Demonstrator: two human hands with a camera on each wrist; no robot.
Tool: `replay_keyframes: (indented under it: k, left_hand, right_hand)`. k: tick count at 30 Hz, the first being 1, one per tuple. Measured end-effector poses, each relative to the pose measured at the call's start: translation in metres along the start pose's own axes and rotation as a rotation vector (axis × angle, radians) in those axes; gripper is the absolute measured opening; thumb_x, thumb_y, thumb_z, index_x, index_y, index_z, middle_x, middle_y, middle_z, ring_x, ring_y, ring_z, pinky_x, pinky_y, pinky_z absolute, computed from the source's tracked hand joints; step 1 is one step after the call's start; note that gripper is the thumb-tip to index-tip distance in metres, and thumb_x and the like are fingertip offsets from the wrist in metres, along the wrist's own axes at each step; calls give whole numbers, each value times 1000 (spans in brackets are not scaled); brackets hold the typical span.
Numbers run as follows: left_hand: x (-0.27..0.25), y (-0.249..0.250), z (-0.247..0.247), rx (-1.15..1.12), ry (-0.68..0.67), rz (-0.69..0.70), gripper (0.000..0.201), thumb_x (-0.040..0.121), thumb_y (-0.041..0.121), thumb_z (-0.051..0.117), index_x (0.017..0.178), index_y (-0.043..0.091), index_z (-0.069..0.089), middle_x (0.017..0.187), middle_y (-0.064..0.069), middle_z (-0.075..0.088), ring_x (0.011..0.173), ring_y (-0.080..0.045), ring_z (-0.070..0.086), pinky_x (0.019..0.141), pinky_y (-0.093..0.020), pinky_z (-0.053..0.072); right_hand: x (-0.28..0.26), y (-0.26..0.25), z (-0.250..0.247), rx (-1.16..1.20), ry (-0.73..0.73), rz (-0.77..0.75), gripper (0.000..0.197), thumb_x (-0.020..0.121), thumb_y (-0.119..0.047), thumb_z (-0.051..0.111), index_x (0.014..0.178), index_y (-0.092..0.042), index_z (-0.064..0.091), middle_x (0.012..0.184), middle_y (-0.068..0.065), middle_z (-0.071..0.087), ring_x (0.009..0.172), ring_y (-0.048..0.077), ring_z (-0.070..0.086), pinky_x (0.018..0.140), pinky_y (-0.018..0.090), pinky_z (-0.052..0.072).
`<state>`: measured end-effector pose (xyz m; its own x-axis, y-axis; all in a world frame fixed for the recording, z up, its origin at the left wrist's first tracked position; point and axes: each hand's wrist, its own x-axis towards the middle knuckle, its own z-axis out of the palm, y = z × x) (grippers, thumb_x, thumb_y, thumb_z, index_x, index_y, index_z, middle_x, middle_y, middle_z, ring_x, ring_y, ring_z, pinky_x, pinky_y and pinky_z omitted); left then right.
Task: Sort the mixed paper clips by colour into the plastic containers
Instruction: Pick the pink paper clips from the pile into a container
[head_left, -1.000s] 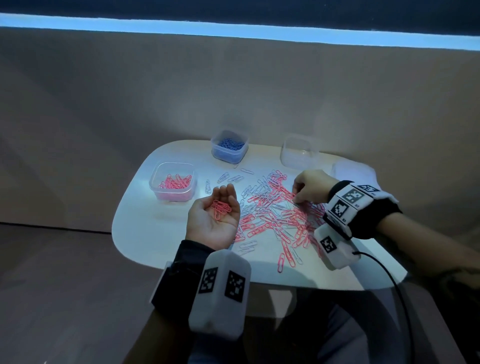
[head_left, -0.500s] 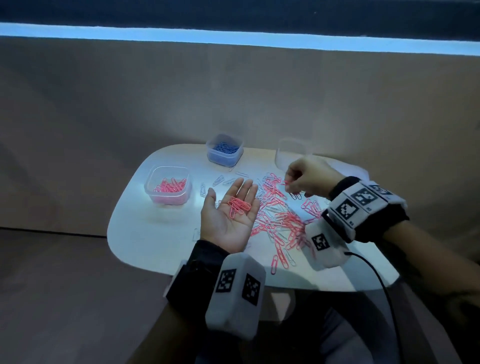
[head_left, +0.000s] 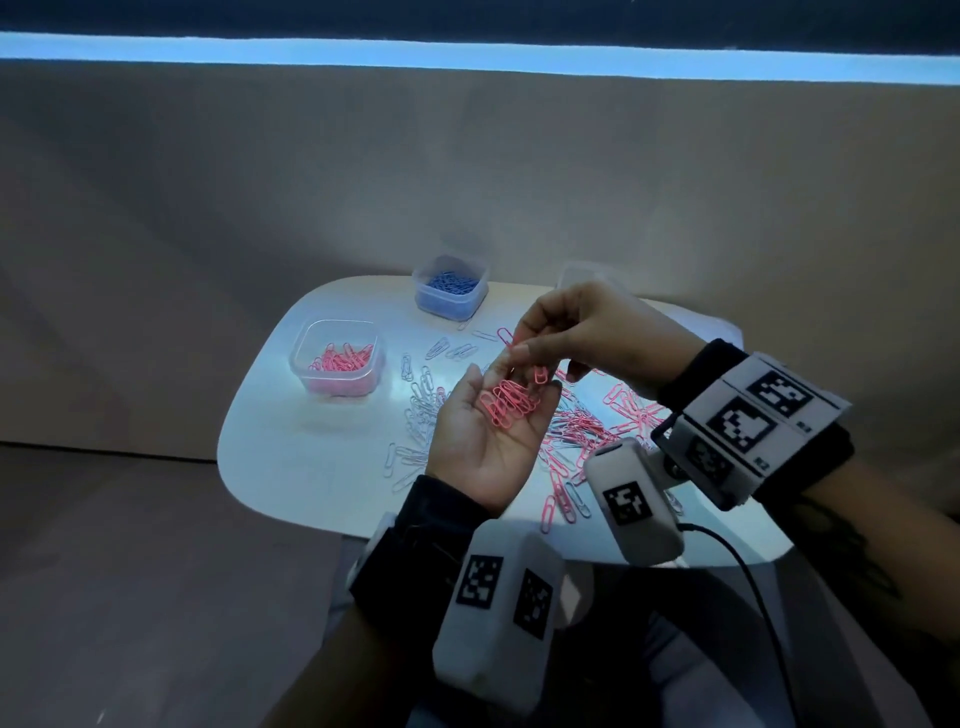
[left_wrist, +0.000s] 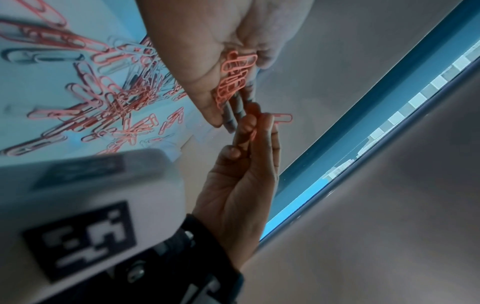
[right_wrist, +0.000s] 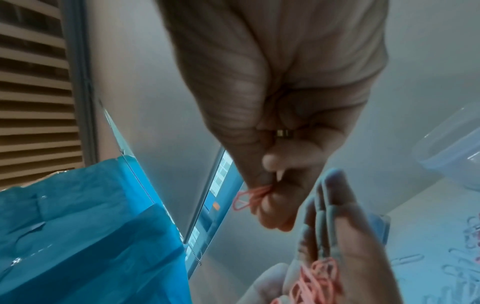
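Two pink clips (head_left: 524, 358) – pinched by right hand (head_left: 582, 332), above left palm (head_left: 483, 441).

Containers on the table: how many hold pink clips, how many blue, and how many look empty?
Pink-clip container: 1
Blue-clip container: 1
Clear container, partly hidden behind the right hand, no clips visible: 1
Total: 3

a white table (head_left: 291, 467) carries a pink-filled container (head_left: 337, 358) left of the fingers; a blue-filled container (head_left: 451, 293) beyond them; loose paper clips (head_left: 587, 431) scattered beneath
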<state>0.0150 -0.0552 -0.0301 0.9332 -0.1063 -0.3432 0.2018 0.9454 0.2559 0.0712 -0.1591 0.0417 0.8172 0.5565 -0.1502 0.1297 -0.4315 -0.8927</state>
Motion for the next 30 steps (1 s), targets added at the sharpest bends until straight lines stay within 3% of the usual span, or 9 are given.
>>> replay_keyframes:
  k: [3,7,12,18,22,24,26,28,30]
  left_hand:
    - [-3,0,2,-28,-41,8,60,100,42,23,102,-4,61,96,-23,65,89,-31,65,72,-41,56]
    - [-4,-1,1,-86,-99,9,76,99,46,22,80,-8,72,86,-23,69,74,-30,70,74,-42,55]
    - [-1,-1,3,-68,-46,16,58,100,44,22,99,1,61,84,-19,68,72,-26,69,71,-37,56]
    - [-2,2,5,-91,-57,37,58,100,43,22,102,0,60,88,-21,68,75,-29,69,72,-39,56]
    - [-2,9,-1,-119,-9,52,61,101,38,22,84,-2,65,79,-17,70,68,-27,71,61,-33,57]
    - [-1,18,-8,-155,36,57,62,101,34,27,64,2,64,61,-9,66,53,-20,67,49,-22,53]
    - [-1,28,-15,-165,73,35,60,102,29,30,51,10,52,44,2,49,36,-10,50,34,-11,37]
    - [-3,33,-18,-84,85,15,62,101,28,29,41,14,41,36,5,32,28,-6,32,28,-15,20]
    - [-6,34,-17,-7,75,1,62,97,30,32,37,16,36,33,4,25,25,-6,25,28,-17,11]
  right_hand:
    - [-1,-1,7,-122,-30,-31,5,79,-4,69,84,-2,69,63,3,64,51,8,56,47,14,45]
    - [1,-2,10,-234,8,-96,14,79,-10,70,69,-20,66,54,-11,61,48,-1,55,56,15,49]
    - [-1,-8,5,-136,64,-105,10,81,-8,66,72,-11,66,71,6,69,60,12,61,66,26,51]
    - [-8,-8,10,-478,40,-56,10,84,-24,65,76,-26,70,63,-11,57,60,3,51,70,25,42]
    - [-5,-7,-9,-492,375,-165,19,87,-30,61,100,-20,70,80,-3,60,61,1,45,71,23,38]
    - [-2,8,-27,-387,556,-154,15,87,-27,61,99,-22,68,77,-3,57,61,0,44,72,21,35]
    - [4,33,-39,-422,463,-4,10,86,-21,62,94,-17,67,70,-5,53,68,10,48,70,23,37]
    - [10,59,-42,-589,183,190,16,84,-15,64,95,-4,67,75,1,56,76,17,51,65,25,40]
    - [18,77,-39,-743,86,253,24,82,-16,67,102,-3,66,86,2,56,84,18,52,71,26,41]
